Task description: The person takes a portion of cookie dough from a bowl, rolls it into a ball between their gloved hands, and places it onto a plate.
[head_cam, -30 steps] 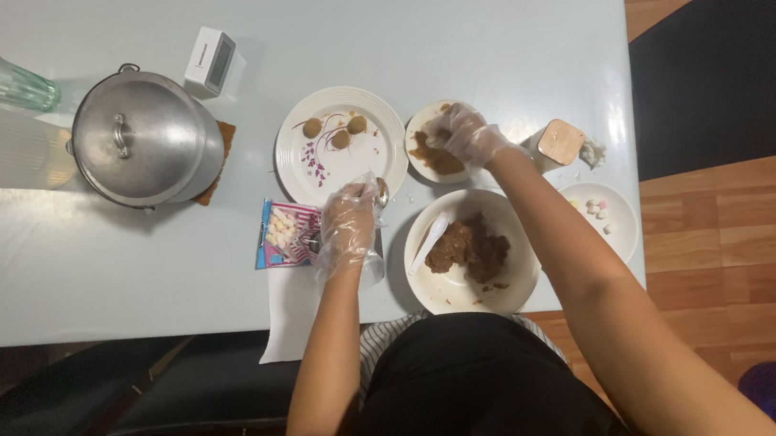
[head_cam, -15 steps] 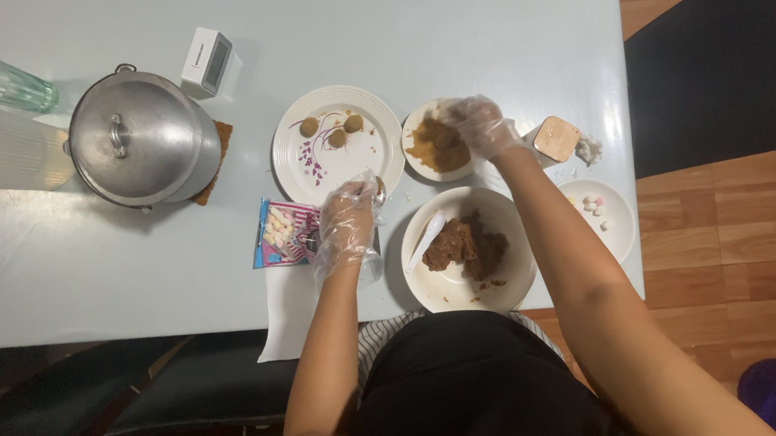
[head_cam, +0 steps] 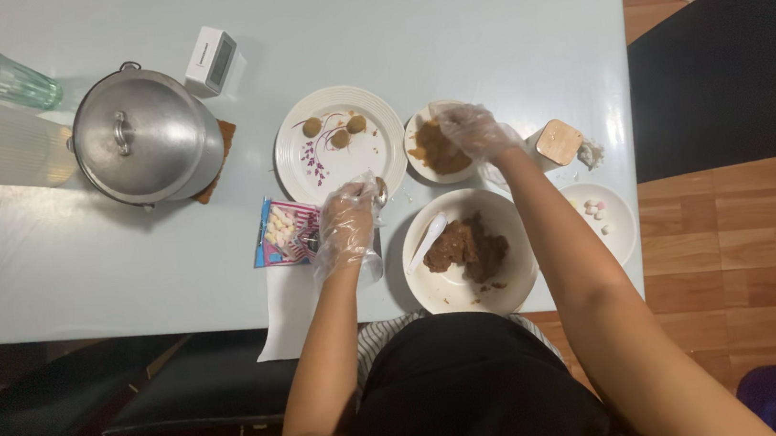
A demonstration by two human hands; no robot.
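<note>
Brown mixture bowl [head_cam: 436,150], pale table [head_cam: 444,20], wood floor [head_cam: 747,248]

One head-worn view looks straight down, from fairly high, onto the table [head_cam: 482,16].

A home dining spot: lidded pot [head_cam: 146,136], food plates [head_cam: 339,146], wooden floor [head_cam: 748,257].

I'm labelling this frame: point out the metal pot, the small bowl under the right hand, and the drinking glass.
Metal pot [head_cam: 145,138], head view, on the lid beside the knob.
Small bowl [head_cam: 418,138], head view, on its white left rim.
Drinking glass [head_cam: 9,83], head view, on the middle of its clear wall.
</note>
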